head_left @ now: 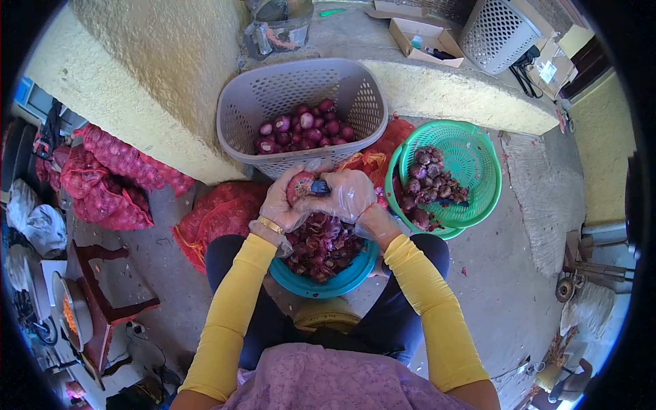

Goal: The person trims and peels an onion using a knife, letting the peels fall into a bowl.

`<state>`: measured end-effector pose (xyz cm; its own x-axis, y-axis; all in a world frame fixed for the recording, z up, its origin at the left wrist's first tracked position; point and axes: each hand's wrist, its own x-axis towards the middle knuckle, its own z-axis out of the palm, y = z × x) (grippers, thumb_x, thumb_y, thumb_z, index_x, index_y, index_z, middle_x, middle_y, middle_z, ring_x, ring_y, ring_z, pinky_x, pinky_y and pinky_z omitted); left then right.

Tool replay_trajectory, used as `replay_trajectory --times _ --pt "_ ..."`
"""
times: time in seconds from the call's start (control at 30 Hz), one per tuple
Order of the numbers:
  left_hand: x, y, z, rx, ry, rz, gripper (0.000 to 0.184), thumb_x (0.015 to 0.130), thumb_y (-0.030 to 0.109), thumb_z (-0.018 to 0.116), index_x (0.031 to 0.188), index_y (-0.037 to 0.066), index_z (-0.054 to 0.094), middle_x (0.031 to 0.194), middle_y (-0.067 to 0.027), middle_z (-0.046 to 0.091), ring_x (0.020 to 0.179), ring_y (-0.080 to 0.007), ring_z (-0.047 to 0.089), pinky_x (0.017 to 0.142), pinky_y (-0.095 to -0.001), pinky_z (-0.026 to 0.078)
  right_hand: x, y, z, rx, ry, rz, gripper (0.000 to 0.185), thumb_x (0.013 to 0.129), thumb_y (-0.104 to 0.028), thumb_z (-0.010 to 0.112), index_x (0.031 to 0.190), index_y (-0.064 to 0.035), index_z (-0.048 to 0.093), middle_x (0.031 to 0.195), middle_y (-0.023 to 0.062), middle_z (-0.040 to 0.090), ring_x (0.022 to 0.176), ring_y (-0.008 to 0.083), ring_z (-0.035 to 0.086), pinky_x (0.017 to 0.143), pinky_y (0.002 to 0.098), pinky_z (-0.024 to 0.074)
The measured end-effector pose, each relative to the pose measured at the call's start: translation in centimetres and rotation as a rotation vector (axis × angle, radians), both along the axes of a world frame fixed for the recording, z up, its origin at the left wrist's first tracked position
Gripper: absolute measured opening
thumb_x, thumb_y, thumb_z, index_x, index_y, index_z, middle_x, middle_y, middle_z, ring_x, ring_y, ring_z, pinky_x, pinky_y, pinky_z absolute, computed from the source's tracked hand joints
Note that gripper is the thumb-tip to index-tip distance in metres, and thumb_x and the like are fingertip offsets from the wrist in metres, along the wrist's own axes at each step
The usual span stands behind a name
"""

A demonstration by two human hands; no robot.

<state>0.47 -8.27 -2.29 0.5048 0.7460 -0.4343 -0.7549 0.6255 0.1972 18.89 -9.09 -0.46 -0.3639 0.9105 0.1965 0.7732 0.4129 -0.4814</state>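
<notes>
My left hand (279, 201), in a clear plastic glove, is wrapped round a reddish onion (298, 188). My right hand (350, 194), gloved too, grips a small dark tool (319, 187) that touches the onion's right side. Both hands are above a teal basin (324, 290) full of dark red onion skins (321, 249). Just beyond them stands a grey perforated basket (236, 123) with peeled purple onions (307, 123) inside. To the right, a green colander (485, 147) holds unpeeled onions (427, 179).
Red mesh onion sacks (229, 213) lie left of the basin, with more sacks (109, 191) by the wall. A low yellowish wall (465, 99) runs behind the basket. A dark red wooden stool (102, 301) stands at the left, an open cardboard box (427, 42) at the back.
</notes>
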Motion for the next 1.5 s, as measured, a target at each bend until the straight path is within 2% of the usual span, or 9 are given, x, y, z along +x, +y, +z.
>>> replay_trajectory --times 0.2,0.3,0.53,0.9,0.97,1.07,1.27,1.4,1.5 --pt "0.0 -0.8 1.4 -0.042 0.219 -0.011 0.035 0.101 0.022 0.062 0.129 0.0 0.061 0.122 -0.0171 0.069 0.106 -0.028 0.07 0.088 -0.042 0.063 0.3 -0.5 0.7 0.061 -0.028 0.035 0.069 0.07 -0.073 0.078 0.094 -0.0079 0.075 0.071 0.0191 0.07 0.068 0.0393 0.071 0.062 0.048 0.0565" --pt "-0.2 -0.2 -0.5 0.045 -0.061 -0.082 0.036 0.101 0.021 0.062 0.13 -0.001 0.061 0.124 -0.0173 0.068 0.112 -0.0283 0.068 0.096 -0.0428 0.059 -0.7 -1.2 -0.3 -0.055 0.051 -0.007 0.068 0.076 -0.073 0.072 0.092 -0.0069 0.074 0.073 0.0209 0.07 0.071 0.0409 0.071 0.066 0.0497 0.0566" --pt "1.5 -0.6 -0.6 0.149 0.03 0.366 0.044 0.098 0.024 0.065 0.131 -0.005 0.059 0.134 -0.0158 0.063 0.123 -0.0296 0.061 0.108 -0.0401 0.052 -2.5 -2.1 0.9 -0.456 0.422 -0.084 0.069 0.089 -0.07 0.062 0.082 -0.0022 0.071 0.078 0.0271 0.068 0.078 0.0452 0.069 0.069 0.0528 0.0525" --pt "-1.0 0.3 -1.2 0.132 0.048 -0.01 0.037 0.101 0.025 0.063 0.125 -0.003 0.062 0.126 -0.0175 0.067 0.124 -0.032 0.062 0.104 -0.0437 0.054 0.1 0.0 1.3 0.022 0.059 0.0 0.07 0.07 -0.073 0.076 0.09 -0.0066 0.076 0.074 0.0211 0.071 0.071 0.0399 0.072 0.065 0.0505 0.0577" --pt "0.0 -1.0 3.2 0.252 0.529 0.004 0.033 0.101 0.025 0.064 0.121 -0.002 0.063 0.119 -0.017 0.07 0.115 -0.0301 0.067 0.101 -0.0432 0.057 0.4 0.2 0.8 0.047 0.007 0.006 0.068 0.066 -0.069 0.082 0.09 -0.0057 0.075 0.073 0.02 0.07 0.07 0.0398 0.071 0.064 0.0488 0.0563" --pt "-0.9 0.1 1.1 -0.016 0.043 -0.116 0.025 0.1 0.021 0.064 0.117 0.002 0.064 0.111 -0.0128 0.071 0.098 -0.0271 0.071 0.086 -0.0398 0.064 0.7 -0.2 2.1 0.05 -0.035 0.014 0.068 0.065 -0.069 0.083 0.09 -0.0065 0.074 0.072 0.0188 0.07 0.069 0.0397 0.071 0.064 0.0489 0.0567" --pt "-0.1 -1.7 1.5 0.177 0.389 -0.052 0.025 0.099 0.021 0.066 0.115 0.002 0.063 0.113 -0.0123 0.07 0.104 -0.0252 0.069 0.091 -0.0389 0.061 0.5 -0.4 1.5 0.013 -0.041 0.055 0.065 0.069 -0.07 0.079 0.09 -0.0089 0.075 0.072 0.019 0.07 0.07 0.0398 0.071 0.066 0.05 0.057" --pt "0.5 -1.6 1.1 0.239 0.387 0.05 0.026 0.098 0.021 0.066 0.115 0.001 0.063 0.114 -0.0134 0.069 0.104 -0.0256 0.069 0.092 -0.0395 0.06 0.4 -0.7 0.4 -0.005 -0.051 0.072 0.063 0.072 -0.07 0.076 0.09 -0.0104 0.076 0.072 0.0191 0.07 0.071 0.0398 0.071 0.067 0.0506 0.0572" --pt "0.2 -0.2 -1.2 0.085 0.09 0.146 0.028 0.097 0.02 0.066 0.117 0.001 0.064 0.119 -0.0142 0.069 0.106 -0.0265 0.068 0.094 -0.0402 0.058 -1.3 -1.2 -0.5 0.011 0.132 0.007 0.066 0.073 -0.07 0.078 0.087 -0.0057 0.073 0.068 0.0194 0.068 0.067 0.0411 0.069 0.062 0.049 0.0552"
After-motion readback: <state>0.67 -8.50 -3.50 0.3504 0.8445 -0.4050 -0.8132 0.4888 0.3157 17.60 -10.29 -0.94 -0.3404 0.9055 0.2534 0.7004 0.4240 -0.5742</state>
